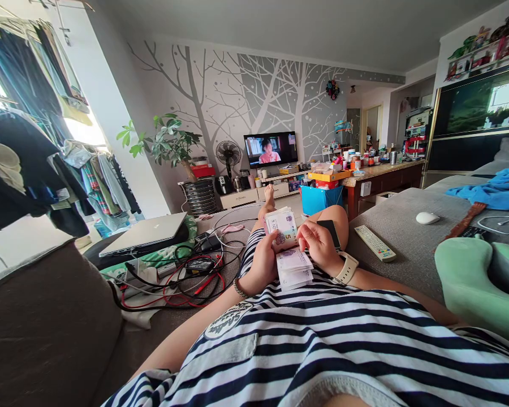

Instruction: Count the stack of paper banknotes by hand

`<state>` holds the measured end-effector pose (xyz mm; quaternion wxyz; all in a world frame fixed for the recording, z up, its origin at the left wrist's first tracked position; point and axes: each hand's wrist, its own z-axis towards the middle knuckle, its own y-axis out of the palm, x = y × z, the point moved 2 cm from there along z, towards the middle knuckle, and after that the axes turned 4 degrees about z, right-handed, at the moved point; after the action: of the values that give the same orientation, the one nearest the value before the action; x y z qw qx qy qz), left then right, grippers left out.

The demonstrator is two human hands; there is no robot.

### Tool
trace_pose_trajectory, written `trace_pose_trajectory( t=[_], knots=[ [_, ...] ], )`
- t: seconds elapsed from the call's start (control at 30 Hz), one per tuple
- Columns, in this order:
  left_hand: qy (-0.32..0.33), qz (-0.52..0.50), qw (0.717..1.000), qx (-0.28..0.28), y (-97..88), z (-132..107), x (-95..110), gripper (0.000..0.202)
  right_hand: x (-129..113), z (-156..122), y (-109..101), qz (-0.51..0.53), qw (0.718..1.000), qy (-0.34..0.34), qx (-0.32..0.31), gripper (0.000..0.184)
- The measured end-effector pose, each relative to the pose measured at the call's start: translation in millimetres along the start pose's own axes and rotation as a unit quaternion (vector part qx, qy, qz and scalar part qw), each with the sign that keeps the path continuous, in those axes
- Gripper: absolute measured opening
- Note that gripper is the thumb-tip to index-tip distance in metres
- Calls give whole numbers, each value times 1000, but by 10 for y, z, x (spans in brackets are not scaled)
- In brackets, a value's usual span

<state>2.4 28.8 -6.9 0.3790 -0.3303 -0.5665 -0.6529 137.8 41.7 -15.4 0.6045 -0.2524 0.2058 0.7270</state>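
Note:
I lie back on a grey sofa in a striped shirt and hold a stack of banknotes point(292, 267) over my lap. My left hand point(264, 261) is wrapped round the stack from the left, with a beaded bracelet on the wrist. My right hand point(319, 244), with a white watch band, has its fingers curled on the notes, and one note point(282, 226) stands lifted above the stack. A dark phone point(330, 230) rests on my raised knee just behind the right hand.
A laptop point(146, 233) and a tangle of red and black cables point(186, 277) lie to my left. A remote point(375, 243), a white mouse point(427, 217) and a green cushion point(475, 282) sit on the sofa to my right. A television point(270, 148) plays ahead.

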Motion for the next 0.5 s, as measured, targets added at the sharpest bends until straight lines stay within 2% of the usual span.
trace_pose_trajectory(
  t=[0.2,0.27,0.37,0.5],
  knots=[
    [13,24,1000,1,41,-79,69,10,93,64,-50,-90,992,48,76,40],
    [23,30,999,0,43,-85,74,9,115,71,-56,-109,990,54,76,41],
    [17,21,1000,-12,33,-60,51,20,130,71,-62,-126,989,45,69,41],
    [1,7,1000,15,-6,-5,18,23,126,66,-67,-119,990,36,65,39]
  ],
)
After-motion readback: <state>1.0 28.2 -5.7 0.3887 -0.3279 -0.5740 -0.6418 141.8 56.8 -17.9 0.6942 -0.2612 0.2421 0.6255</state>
